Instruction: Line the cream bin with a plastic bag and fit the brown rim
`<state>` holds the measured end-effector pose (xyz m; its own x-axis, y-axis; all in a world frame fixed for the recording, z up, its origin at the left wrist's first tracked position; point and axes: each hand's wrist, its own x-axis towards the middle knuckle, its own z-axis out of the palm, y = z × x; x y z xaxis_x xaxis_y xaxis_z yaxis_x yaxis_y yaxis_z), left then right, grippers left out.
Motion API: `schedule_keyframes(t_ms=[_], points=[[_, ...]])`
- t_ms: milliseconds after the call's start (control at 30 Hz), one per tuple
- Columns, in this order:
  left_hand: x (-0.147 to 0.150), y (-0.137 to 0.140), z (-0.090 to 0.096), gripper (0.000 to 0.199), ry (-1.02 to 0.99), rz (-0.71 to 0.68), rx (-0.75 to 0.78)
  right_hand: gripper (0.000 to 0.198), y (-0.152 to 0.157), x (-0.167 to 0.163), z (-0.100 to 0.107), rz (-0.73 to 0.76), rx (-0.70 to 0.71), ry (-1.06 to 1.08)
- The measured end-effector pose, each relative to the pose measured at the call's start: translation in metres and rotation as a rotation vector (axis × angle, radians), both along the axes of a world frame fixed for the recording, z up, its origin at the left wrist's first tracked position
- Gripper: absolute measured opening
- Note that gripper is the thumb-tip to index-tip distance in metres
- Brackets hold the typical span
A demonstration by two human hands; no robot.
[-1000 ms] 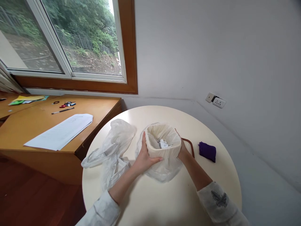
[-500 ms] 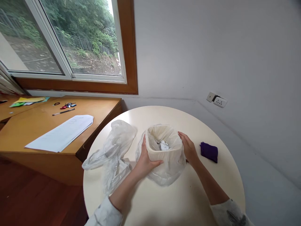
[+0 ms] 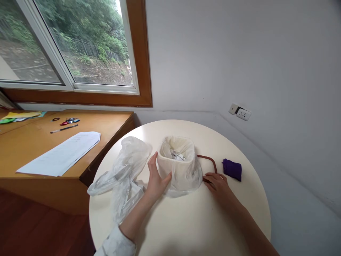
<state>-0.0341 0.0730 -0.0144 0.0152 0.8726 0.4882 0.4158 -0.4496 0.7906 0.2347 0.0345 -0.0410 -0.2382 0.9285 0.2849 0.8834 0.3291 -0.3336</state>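
Hands working either side of lined bin (image 3: 176, 161): L hand (image 3: 157, 180) is cupping its L wall, fingers & thumb spread, thumb tip reaching the front; R hand (image 3: 217, 183), palm down, is pinching nr arm of brown handle (image 3: 214, 163) btwn thumb & fingers. Round white surface (image 3: 183, 224) is carrying it all. Clear plastic bag (image 3: 129, 160) is sprawling L of bin, crumpled, apart from it. Bin is standing upright abt mid-surface, mouth up, thin liner (image 3: 190, 179) folding over rim & bunching loosely round the outside. Handle is sticking out R of bin, bending like a squared loop; its nr corner is hiding under R hand. Purple cloth (image 3: 232, 170) is lying just R of handle, folded. White paper scraps (image 3: 178, 155) are sitting inside bin, crumpled.
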Motion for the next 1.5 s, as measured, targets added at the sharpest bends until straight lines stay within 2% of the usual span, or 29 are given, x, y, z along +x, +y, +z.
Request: schedule_keyframes(t_ms=[167, 233, 367, 500, 600, 700, 800, 867, 933, 1033, 1167, 1333, 1500], points=[[0.001, -0.003, 0.004, 0.076, 0.044, 0.017, 0.054, 0.026, 0.004, 0.009, 0.014, -0.05, 0.241, -0.199], [0.002, -0.003, 0.004, 0.078, 0.031, 0.001, 0.037, 0.024, 0.004, 0.018, 0.03, -0.076, 0.339, -0.285], [0.003, -0.005, 0.004, 0.082, -0.027, -0.021, -0.056, 0.019, 0.007, 0.041, 0.069, -0.158, 0.411, -0.353], [0.005, -0.007, 0.003, 0.085, -0.068, -0.048, -0.11, 0.017, 0.01, 0.052, 0.101, -0.324, 0.514, -0.271], [0.006, -0.007, 0.002, 0.085, -0.063, -0.047, -0.08, 0.016, 0.013, 0.04, 0.115, -0.306, 0.586, -0.081], [0.005, -0.009, 0.007, 0.078, -0.031, 0.013, 0.044, 0.014, 0.019, 0.013, 0.121, -0.189, 0.555, 0.033], [0.006, -0.014, 0.021, 0.056, 0.05, 0.089, 0.239, 0.014, 0.028, -0.013, 0.123, -0.091, 0.492, 0.047], [0.01, -0.018, 0.033, 0.04, 0.164, 0.067, 0.345, 0.015, 0.035, -0.026, 0.123, -0.045, 0.478, 0.046], [0.02, -0.021, 0.046, 0.033, 0.3, -0.014, 0.398, 0.016, 0.042, -0.034, 0.123, -0.014, 0.487, 0.047], [0.041, -0.021, 0.061, 0.034, 0.459, -0.109, 0.379, 0.017, 0.048, -0.041, 0.124, 0.003, 0.504, 0.067], [0.066, -0.015, 0.071, 0.038, 0.579, -0.13, 0.286, 0.018, 0.048, -0.044, 0.125, -0.011, 0.505, 0.109], [0.08, -0.012, 0.073, 0.04, 0.58, -0.165, 0.222, 0.019, 0.043, -0.042, 0.126, -0.001, 0.502, 0.115], [0.073, -0.02, 0.073, 0.03, 0.485, -0.154, 0.324, 0.019, 0.042, -0.043, 0.127, 0.036, 0.525, 0.078]])
